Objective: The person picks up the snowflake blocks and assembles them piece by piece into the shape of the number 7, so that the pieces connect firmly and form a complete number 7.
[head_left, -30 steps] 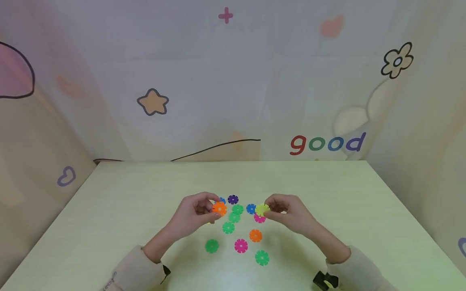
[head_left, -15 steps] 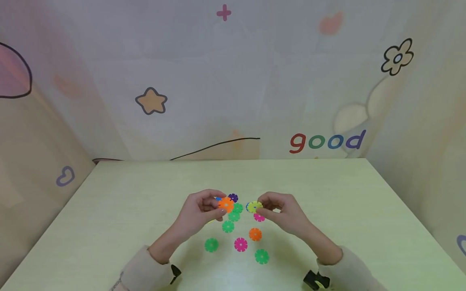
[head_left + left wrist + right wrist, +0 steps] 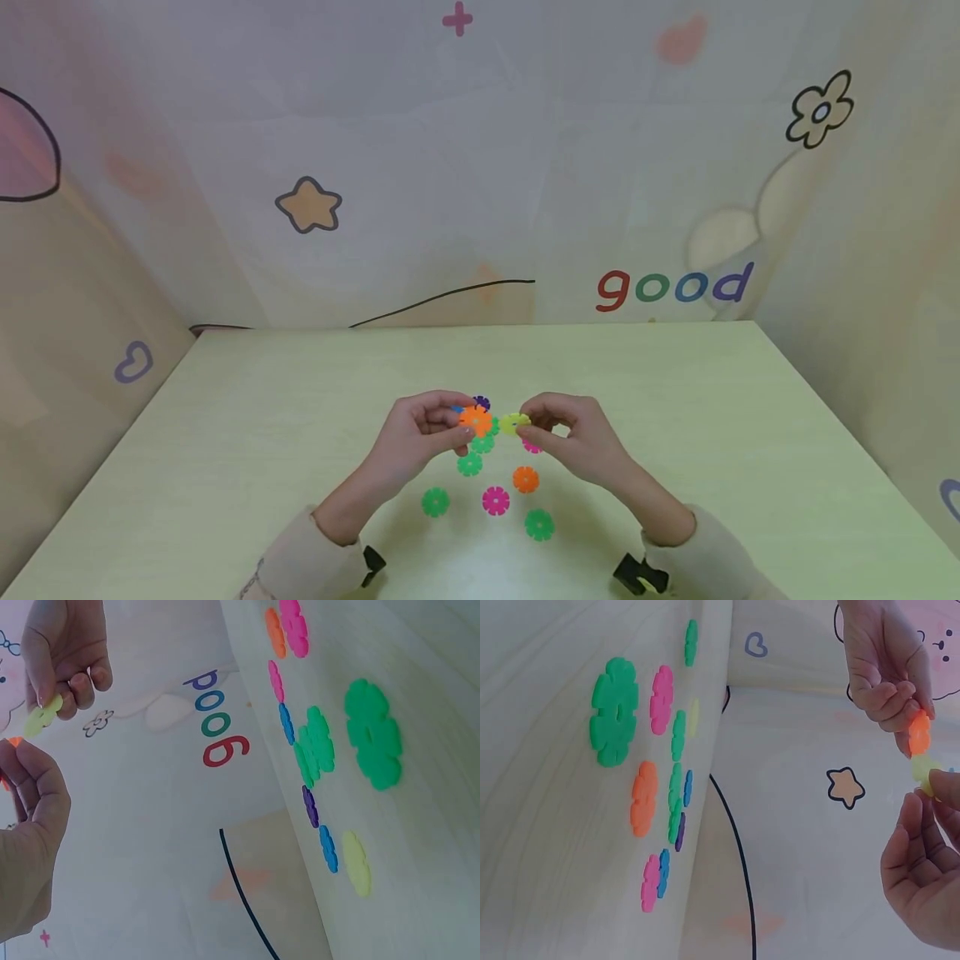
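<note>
The orange snowflake disc is pinched in the fingertips of the left hand, and the yellow-green snowflake disc is pinched in the fingertips of the right hand; both are held up above the middle of the table, edge to edge and very near each other, though whether they already touch cannot be told (the right wrist view shows them just beside one another). By my judgement the two discs are not yet slotted together, so the joining is unfinished, and every other piece lies loose: a green disc, a pink disc, a second orange disc and another green disc toward the near edge, more half hidden behind the hands. The only legible writing is "good" in coloured letters on the backdrop behind the far right corner.
</note>
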Available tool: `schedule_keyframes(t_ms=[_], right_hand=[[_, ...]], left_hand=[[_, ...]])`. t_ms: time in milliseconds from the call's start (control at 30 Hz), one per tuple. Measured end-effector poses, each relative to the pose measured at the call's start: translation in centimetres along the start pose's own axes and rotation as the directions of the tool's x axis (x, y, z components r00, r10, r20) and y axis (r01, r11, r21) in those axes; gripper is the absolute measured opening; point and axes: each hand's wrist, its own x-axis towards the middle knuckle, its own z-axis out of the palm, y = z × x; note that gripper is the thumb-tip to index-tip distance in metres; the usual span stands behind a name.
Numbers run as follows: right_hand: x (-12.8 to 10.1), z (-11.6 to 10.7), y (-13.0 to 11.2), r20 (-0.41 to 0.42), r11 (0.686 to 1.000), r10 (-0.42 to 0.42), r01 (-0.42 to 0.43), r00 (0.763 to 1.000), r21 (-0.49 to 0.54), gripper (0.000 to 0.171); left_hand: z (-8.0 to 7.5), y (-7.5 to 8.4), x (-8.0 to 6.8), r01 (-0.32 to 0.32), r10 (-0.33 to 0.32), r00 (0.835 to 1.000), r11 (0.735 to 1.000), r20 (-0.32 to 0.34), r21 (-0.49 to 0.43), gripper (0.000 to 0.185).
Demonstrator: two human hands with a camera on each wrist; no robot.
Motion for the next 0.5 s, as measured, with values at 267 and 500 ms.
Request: schedule_keyframes(t_ms=[267, 500], right_hand=[[0.05, 0.38, 0.25, -0.027, 0.986, -0.165, 0.164, 0.986, -0.041, 0.01], [0.01, 0.57, 0.09, -0.052, 0.962, -0.269, 0.265, 0.962, -0.068, 0.013]], left_hand=[[0.39, -0.2, 0.05, -0.004, 0.004, 0.999, 1.0, 0.033, -0.015, 0.033], [0.62, -0.37, -0.02, 0.006, -0.003, 0.998, 0.998, 0.056, -0.055, 0.034]])
